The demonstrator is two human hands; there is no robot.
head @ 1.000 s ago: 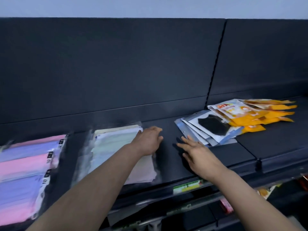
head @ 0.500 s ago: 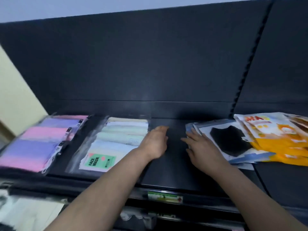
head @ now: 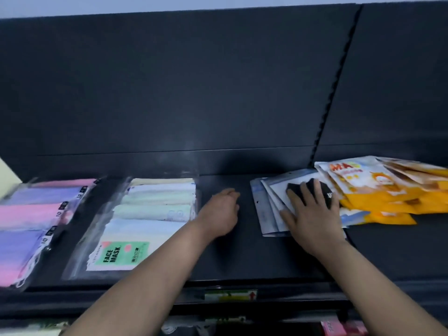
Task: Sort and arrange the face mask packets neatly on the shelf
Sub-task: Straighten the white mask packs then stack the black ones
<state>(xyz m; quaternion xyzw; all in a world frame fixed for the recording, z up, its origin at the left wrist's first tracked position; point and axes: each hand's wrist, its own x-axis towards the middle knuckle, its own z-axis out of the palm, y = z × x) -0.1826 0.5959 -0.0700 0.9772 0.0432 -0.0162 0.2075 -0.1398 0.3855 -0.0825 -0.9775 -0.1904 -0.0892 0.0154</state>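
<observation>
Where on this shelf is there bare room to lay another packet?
Bare dark shelf lies between the clear packet of pastel masks and the fanned white-blue packets, where the left hand sits, and in front of the overlapping orange packets. Crowded: the far left, pink-purple packets beside the pastel one.

pink-purple packets [head: 36,214] 3; pastel packet [head: 150,214] 1; black-mask packets [head: 275,198] 4; orange packets [head: 378,202] several

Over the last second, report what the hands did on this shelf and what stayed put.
The right hand slid from the bare shelf onto the black-mask packets and now presses flat on them. The left hand came off the edge of the pastel packet and is over the shelf beside it, holding nothing. The orange packets and pink-purple packets lie as before.
</observation>
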